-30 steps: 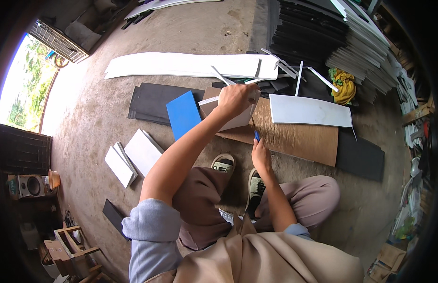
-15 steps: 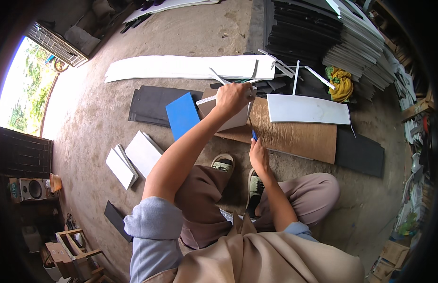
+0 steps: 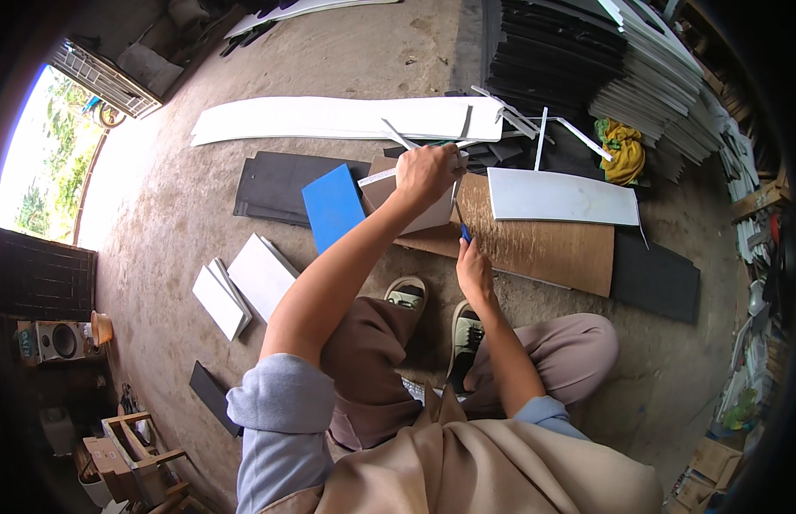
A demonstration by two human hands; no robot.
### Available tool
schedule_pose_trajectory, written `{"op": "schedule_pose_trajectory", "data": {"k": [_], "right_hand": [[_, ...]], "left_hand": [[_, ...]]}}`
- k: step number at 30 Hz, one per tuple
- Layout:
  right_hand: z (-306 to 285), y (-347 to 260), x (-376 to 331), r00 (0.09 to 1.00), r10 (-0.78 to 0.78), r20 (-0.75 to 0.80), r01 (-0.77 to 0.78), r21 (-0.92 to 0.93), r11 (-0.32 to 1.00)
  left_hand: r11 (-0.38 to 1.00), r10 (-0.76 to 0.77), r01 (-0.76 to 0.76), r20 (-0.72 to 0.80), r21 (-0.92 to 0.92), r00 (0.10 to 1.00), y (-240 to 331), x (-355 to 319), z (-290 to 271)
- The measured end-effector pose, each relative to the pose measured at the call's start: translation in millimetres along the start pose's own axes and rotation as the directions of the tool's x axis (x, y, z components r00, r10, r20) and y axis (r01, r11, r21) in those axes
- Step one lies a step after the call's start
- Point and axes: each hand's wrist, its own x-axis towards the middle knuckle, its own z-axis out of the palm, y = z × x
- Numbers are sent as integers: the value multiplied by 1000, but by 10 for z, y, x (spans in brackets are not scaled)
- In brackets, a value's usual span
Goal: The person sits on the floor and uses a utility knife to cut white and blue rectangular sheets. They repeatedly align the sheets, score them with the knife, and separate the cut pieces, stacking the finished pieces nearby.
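Observation:
My right hand (image 3: 475,272) is closed round a blue-handled knife (image 3: 465,232). Its thin blade points away from me, along the right edge of a pale greyish sheet (image 3: 429,218). On that sheet my left hand (image 3: 425,177) presses down with curled fingers; what lies under them is mostly hidden. A white strip with fine marks (image 3: 377,176), like a ruler, runs out to the left of this hand. Beneath the sheet is a worn brown board (image 3: 544,248). A blue sheet (image 3: 334,206) lies just left of it.
A white panel (image 3: 562,195) rests on the board's right part. Dark sheets (image 3: 274,184) lie to the left, a long white sheet (image 3: 329,118) beyond. White offcuts (image 3: 542,141) and a yellow cloth (image 3: 621,152) are at the far right, near stacked black sheets (image 3: 556,60). White pieces (image 3: 261,274) lie nearer left.
My right hand and the knife have shifted very slightly, the knife's handle now tilting a little more. My left hand stays pressed on the sheet.

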Motion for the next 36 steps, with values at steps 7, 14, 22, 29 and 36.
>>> {"op": "schedule_pose_trajectory", "data": {"k": [7,14,22,29,36], "right_hand": [[-41,-92,22,999,15,37,-15,-3,1000],[129,44,311,990,-26,136,26,5,1000],[427,195,422,936,56,347,-19,-109,994],[520,173,469,924,132,358,-89,-135,987],[701,200,490,915,165,368,-139,-98,985]], "left_hand": [[1000,-10,10,-6,8,1000,-15,-5,-1],[999,45,-45,-2,-19,999,20,-22,-48],[982,178,-175,35,-69,983,-85,-28,-43],[974,225,-221,67,-55,972,-130,-22,-19],[978,204,-197,108,-73,973,-154,-21,-48]]}}
